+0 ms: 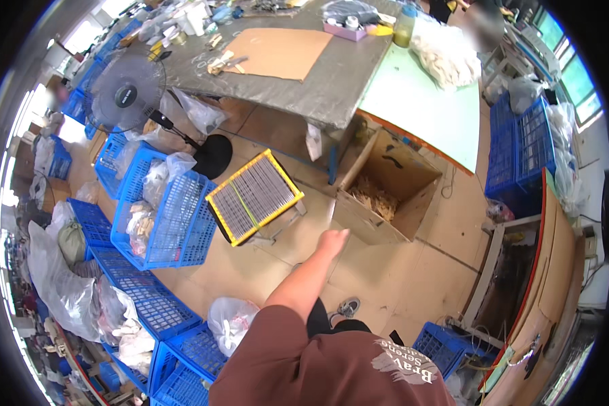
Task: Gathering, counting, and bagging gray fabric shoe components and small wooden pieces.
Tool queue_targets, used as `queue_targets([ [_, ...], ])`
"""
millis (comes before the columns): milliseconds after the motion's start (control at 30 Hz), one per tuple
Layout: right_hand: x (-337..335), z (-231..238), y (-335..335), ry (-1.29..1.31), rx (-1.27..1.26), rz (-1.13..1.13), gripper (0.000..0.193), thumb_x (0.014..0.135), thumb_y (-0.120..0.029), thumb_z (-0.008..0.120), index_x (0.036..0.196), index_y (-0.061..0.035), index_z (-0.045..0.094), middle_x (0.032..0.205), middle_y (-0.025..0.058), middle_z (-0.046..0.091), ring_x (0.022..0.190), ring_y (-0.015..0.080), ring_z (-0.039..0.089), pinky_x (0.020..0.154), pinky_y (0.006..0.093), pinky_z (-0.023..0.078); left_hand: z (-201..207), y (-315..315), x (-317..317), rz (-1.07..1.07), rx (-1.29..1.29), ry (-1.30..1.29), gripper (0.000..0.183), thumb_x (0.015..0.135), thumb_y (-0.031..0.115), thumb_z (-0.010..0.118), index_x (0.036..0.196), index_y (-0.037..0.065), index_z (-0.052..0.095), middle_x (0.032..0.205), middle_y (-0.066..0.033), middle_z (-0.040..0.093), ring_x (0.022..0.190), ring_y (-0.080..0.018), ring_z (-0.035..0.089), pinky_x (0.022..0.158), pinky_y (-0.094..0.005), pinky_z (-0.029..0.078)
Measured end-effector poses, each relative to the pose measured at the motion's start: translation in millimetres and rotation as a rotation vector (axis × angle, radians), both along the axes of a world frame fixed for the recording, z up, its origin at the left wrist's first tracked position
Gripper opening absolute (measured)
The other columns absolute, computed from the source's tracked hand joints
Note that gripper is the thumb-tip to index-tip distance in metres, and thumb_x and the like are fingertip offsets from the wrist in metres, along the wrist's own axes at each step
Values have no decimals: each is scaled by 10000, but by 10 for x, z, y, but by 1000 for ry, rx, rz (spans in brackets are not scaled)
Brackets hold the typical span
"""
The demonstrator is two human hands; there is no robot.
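My left hand (333,242) is held out in front of my body, its fingers curled closed and nothing showing in them. It hangs over the tiled floor, apart from anything around it. Nearest to it is an open wooden box (379,222) with brown scraps (374,196) at its bottom. To the left of the hand stands a low stool (256,197) with a yellow-edged, grey striped top and metal legs. My right hand is out of sight.
A grey worktable (277,95) bears a brown cardboard sheet (277,51). Beside it, a pale green surface (430,111) holds a bag of pale pieces (446,54). A standing fan (127,95) and blue crates (189,223) line the left. More blue crates (517,149) stand right.
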State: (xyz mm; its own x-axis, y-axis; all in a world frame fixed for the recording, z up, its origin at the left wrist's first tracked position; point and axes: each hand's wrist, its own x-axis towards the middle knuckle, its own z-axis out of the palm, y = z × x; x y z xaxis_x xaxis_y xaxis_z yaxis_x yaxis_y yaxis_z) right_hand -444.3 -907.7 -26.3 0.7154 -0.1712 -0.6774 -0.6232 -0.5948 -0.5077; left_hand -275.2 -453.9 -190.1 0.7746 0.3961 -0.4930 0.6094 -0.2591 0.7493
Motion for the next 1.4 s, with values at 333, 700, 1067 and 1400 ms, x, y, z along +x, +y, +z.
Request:
queue_targets([
  [333, -337, -599, 164, 191, -264, 160, 153, 843, -145, 544, 830, -6, 607, 689, 69, 614, 589, 162, 570, 556, 287, 458, -583, 3231, -1932, 683, 21, 200, 554, 738, 301, 702, 1097, -80, 524, 1021, -206, 612, 908, -298, 612, 799, -414, 487],
  [700, 987, 43, 3076, 222, 318, 330, 118, 870, -136, 568, 897, -21, 571, 755, 45, 608, 661, 99, 583, 603, 236, 477, -224, 3276, -985, 265, 85, 290, 1079, 625, 174, 779, 1430, 183, 60, 1331, -221, 308, 1158, -400, 405, 948, -431, 396],
  [1067, 1335, -314, 2581, 150, -80, 558, 129, 817, -152, 590, 851, -28, 600, 715, 68, 632, 655, 119, 604, 590, 271, 477, -6, 3720, -61, -92, 203, 452, 807, 781, 94, 553, 1431, 224, 92, 1429, -137, 238, 1238, -315, 381, 981, -415, 368],
  [1400, 2185, -533, 3777, 50, -111, 478, 206, 798, -230, 601, 815, -25, 610, 686, 108, 625, 635, 187, 596, 587, 349, 469, 479, 4687, 443, -41, 465, -22, 368, 784, 252, 613, 1072, 26, 568, 1009, -223, 598, 1020, -371, 538, 849, -427, 448],
])
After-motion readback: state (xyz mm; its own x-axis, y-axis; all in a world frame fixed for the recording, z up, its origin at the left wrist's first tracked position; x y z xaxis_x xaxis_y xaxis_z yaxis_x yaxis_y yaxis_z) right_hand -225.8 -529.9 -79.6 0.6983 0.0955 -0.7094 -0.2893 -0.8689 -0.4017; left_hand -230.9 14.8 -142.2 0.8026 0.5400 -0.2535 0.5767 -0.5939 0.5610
